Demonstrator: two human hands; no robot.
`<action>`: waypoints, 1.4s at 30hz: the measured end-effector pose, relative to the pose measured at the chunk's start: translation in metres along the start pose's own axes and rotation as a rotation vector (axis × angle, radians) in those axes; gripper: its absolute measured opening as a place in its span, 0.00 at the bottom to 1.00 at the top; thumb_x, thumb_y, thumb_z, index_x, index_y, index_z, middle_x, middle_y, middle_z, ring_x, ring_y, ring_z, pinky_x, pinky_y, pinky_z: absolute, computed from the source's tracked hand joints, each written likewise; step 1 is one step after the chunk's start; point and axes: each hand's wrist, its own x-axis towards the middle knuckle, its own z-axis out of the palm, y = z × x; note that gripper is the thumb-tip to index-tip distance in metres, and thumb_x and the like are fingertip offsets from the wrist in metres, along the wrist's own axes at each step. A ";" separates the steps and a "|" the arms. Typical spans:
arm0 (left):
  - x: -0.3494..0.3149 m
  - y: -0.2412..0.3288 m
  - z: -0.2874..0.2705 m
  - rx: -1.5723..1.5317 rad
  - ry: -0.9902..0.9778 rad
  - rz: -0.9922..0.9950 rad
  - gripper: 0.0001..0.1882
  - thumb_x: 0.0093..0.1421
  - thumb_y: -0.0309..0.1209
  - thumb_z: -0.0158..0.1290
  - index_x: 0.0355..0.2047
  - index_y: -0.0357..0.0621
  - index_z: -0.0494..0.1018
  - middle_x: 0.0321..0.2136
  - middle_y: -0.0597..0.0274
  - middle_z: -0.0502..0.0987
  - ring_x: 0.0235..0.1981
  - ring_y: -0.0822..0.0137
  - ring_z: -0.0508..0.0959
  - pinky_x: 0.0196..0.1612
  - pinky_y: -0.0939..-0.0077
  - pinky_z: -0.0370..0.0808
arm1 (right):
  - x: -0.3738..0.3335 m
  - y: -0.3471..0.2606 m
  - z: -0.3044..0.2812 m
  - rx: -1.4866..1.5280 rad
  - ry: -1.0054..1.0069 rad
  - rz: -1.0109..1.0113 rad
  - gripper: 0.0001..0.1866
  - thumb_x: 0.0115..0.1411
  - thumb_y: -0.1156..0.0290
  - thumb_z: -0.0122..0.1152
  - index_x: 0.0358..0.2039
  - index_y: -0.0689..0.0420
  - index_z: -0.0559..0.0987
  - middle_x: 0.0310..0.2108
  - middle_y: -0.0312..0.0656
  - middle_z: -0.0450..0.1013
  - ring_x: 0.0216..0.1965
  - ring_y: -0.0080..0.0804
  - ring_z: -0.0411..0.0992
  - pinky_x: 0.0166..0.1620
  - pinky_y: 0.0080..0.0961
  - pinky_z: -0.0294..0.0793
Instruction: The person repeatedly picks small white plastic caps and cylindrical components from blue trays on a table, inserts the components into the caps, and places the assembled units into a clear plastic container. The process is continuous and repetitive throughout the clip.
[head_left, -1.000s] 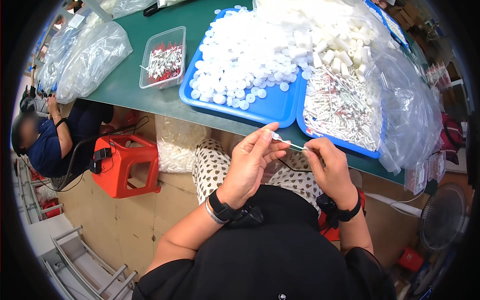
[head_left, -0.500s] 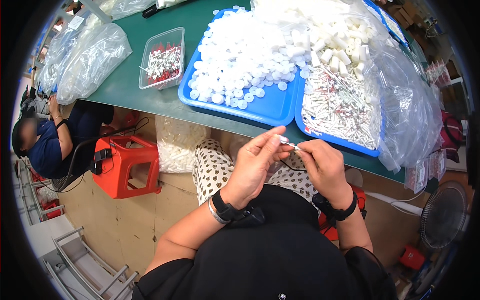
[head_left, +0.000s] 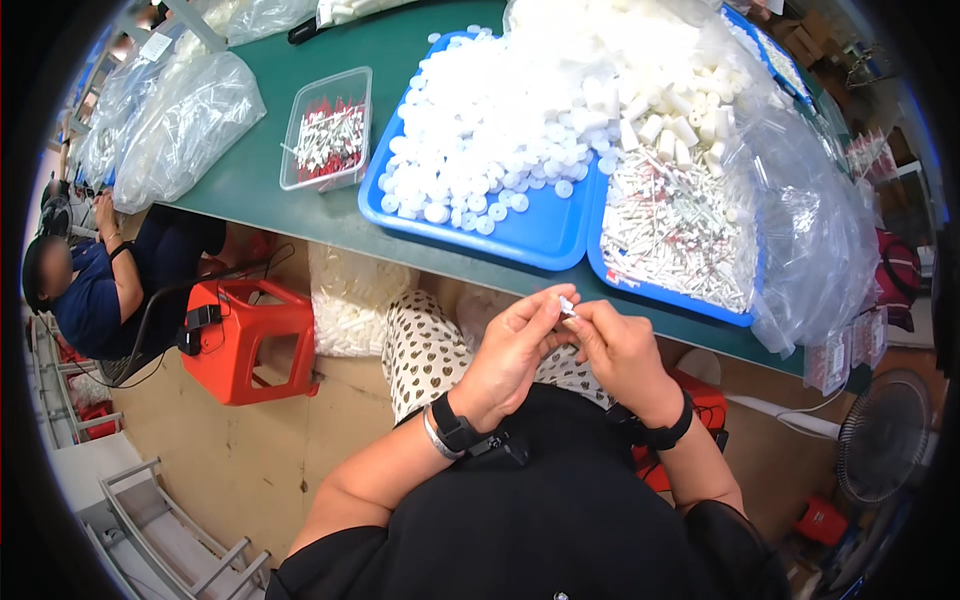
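Observation:
Above my lap, just off the table's near edge, my left hand and my right hand meet at the fingertips. Between them is a small white part, pinched from both sides; its exact kind is too small to tell. Closest to my hands is a blue tray with a heap of translucent white discs. Beside it on the right, a second blue tray holds thin white sticks with red bits, and short white cylinders lie at its far end.
A clear plastic box of red and white pieces stands left on the green table. Clear bags lie farther left. Another person sits there, near a red stool. A fan stands at right.
My hands have come closer together and slightly nearer my body. The white part and the thin piece, seen stretched between my fingers before, are now mostly covered by the fingertips.

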 end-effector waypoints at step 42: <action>-0.006 0.018 0.016 0.295 0.002 0.064 0.14 0.69 0.34 0.51 0.50 0.41 0.75 0.33 0.71 0.74 0.33 0.81 0.72 0.36 0.87 0.71 | 0.001 -0.016 -0.031 0.072 0.016 0.030 0.10 0.53 0.79 0.69 0.33 0.62 0.76 0.31 0.40 0.73 0.26 0.26 0.72 0.29 0.22 0.73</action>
